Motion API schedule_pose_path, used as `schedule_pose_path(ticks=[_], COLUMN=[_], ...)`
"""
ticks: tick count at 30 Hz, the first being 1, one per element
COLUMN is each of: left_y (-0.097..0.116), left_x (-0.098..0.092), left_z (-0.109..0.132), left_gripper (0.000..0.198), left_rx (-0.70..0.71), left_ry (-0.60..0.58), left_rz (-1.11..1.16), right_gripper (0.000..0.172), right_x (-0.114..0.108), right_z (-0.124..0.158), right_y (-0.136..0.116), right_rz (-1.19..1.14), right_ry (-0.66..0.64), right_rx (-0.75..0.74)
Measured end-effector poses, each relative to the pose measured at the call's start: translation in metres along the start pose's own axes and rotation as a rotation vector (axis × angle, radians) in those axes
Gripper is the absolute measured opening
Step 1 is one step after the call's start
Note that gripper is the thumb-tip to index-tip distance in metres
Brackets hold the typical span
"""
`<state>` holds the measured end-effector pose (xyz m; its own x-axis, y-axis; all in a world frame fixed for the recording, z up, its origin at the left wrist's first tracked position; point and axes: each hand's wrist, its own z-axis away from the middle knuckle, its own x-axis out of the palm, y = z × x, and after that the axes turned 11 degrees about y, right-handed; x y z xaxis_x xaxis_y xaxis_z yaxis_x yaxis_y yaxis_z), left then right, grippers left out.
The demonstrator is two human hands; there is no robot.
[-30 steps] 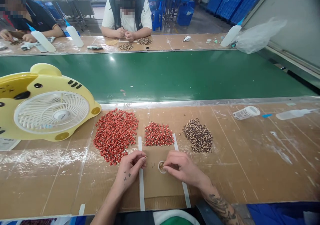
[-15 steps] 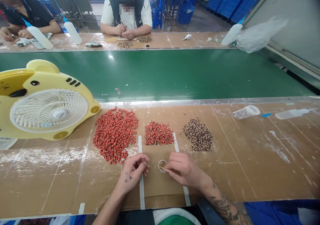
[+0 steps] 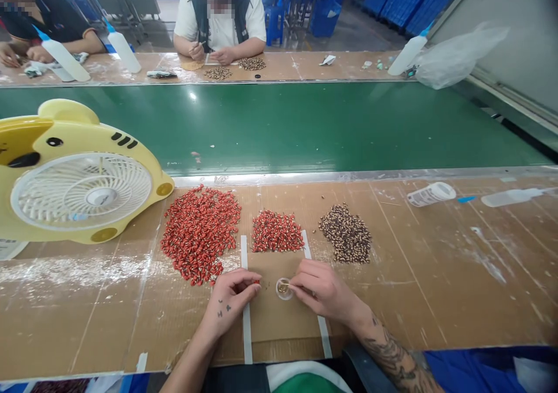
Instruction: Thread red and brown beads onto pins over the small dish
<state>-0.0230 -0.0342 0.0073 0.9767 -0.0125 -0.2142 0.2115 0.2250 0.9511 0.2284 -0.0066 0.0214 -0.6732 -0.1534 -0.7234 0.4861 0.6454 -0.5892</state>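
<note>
My left hand (image 3: 233,299) pinches a small red piece (image 3: 256,281) between thumb and fingers, at the left tape strip of a brown cardboard sheet (image 3: 285,326). Held in my right hand (image 3: 325,291) is a thin stick (image 3: 286,285), its tip in a small round clear dish (image 3: 284,295). Beyond the hands lies a small pile of red pieces (image 3: 276,231). A larger red pile (image 3: 198,233) is to its left, and a pile of dark and cream pieces (image 3: 345,234) to its right.
A yellow animal-shaped fan (image 3: 87,178) stands at the left. A white container (image 3: 431,194) and a glue bottle (image 3: 510,197) lie at the right. Past the green belt (image 3: 314,125), a person (image 3: 220,21) works at small piles, with another person (image 3: 52,24) at far left.
The stick in my right hand has tilted and shifted slightly over the dish. The red piece in my left fingers now shows. The person across has moved their hands apart.
</note>
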Motion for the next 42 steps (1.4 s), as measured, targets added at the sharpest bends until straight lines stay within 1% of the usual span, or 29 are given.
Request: schedule_pose_path(ticks=[2,5,7,10,13,15,18,22,25,28,31,34,36,42], left_y=[0.000,0.002,0.005,0.009,0.014,0.015,0.013,0.006,0.006,0.009,0.010,0.007,0.006,0.009], left_x=[-0.002,-0.002,0.000,0.002,0.003,0.004,0.006,0.008,0.009,0.009,0.012,0.017,0.020,0.019], left_z=[-0.001,0.000,0.001,0.003,0.003,0.003,0.004,0.006,0.006,0.006,0.007,0.008,0.009,0.011], left_gripper=[0.016,0.019,0.018,0.017,0.017,0.018,0.016,0.013,0.013,0.015,0.016,0.018,0.019,0.014], left_rx=[0.073,0.115,0.117,0.098,0.095,0.091,0.081,0.055,0.067,0.090,0.063,-0.050,-0.105,-0.109], left_ry=[0.010,-0.006,-0.037,-0.074,-0.117,-0.137,-0.122,-0.066,-0.071,-0.091,-0.076,-0.031,-0.029,-0.047], left_rz=[-0.013,0.032,0.050,0.062,0.091,0.093,0.053,0.028,0.019,0.041,0.061,0.113,0.151,0.172], right_gripper=[0.019,0.021,0.021,0.023,0.023,0.023,0.026,0.028,0.025,0.022,0.022,0.024,0.025,0.023], right_x=[0.000,0.002,0.002,0.002,0.002,0.002,0.002,0.004,0.004,0.000,-0.010,-0.018,-0.019,-0.012], right_z=[-0.001,-0.003,-0.004,-0.003,-0.002,-0.002,-0.002,-0.003,-0.002,0.001,0.001,-0.002,-0.005,-0.010], right_y=[0.000,-0.001,-0.002,-0.002,-0.003,-0.003,-0.004,-0.005,-0.005,-0.005,-0.007,-0.012,-0.017,-0.024], right_rz=[0.026,0.042,0.045,0.072,0.075,0.082,0.106,0.103,0.081,-0.004,-0.130,-0.228,-0.273,-0.336], right_ry=[0.013,-0.017,-0.021,0.007,-0.025,-0.025,0.006,-0.004,-0.018,-0.043,0.037,0.158,0.203,0.194], right_rx=[-0.009,-0.042,-0.038,-0.029,-0.065,-0.060,-0.043,-0.061,-0.030,0.010,0.124,0.225,0.258,0.282])
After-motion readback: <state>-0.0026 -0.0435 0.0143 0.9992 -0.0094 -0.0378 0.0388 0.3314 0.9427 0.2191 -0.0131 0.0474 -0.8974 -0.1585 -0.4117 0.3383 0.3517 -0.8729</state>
